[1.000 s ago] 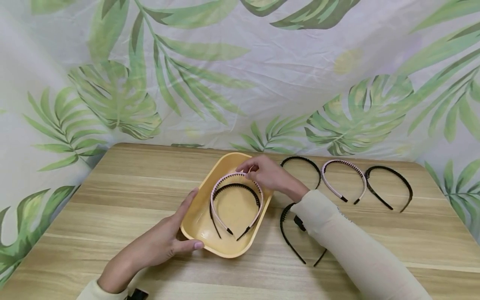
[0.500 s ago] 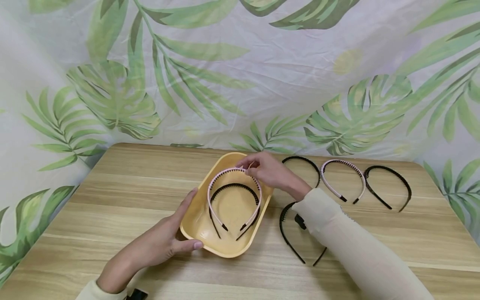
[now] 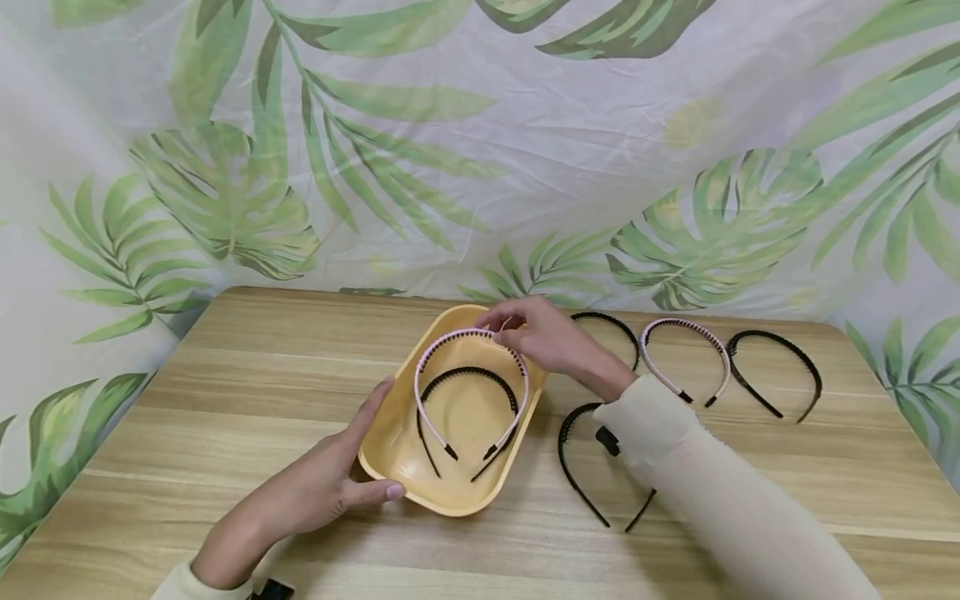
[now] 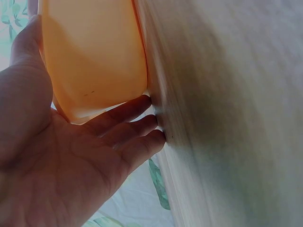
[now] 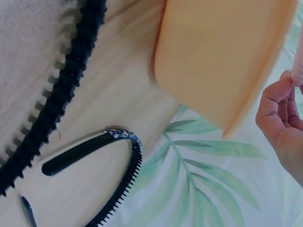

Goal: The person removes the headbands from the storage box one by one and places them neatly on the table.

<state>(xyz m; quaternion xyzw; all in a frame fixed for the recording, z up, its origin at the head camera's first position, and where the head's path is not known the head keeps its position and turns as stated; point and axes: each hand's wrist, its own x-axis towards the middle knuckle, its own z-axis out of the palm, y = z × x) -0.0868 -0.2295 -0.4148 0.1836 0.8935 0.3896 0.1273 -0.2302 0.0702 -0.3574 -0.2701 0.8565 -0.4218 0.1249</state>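
My right hand [image 3: 543,337] pinches the top of a pink toothed headband [image 3: 459,332] over the yellow plastic basin [image 3: 457,508]. Under it, a black toothed headband [image 3: 469,370] lies on the basin's floor. The pink band's dark tips hang over the black one's legs. My left hand [image 3: 330,479] holds the basin's near left corner, thumb at the rim. Seen from the left wrist, the fingers [image 4: 135,127] run along the outside of the basin wall [image 4: 94,56]. In the right wrist view, fingertips grip a pink piece [image 5: 298,66] at the frame's edge.
Right of the basin, a black headband [image 3: 630,333], a pink headband [image 3: 686,322] and another black headband [image 3: 802,358] stand in a row on the wooden table [image 3: 262,375]. One more black headband [image 3: 573,475] lies nearer, partly under my right forearm. Leaf-printed cloth [image 3: 420,167] hangs behind.
My right hand has risen slightly toward the back and right with the pink headband, separating it further from the black one below. The left hand and basin have hardly moved.
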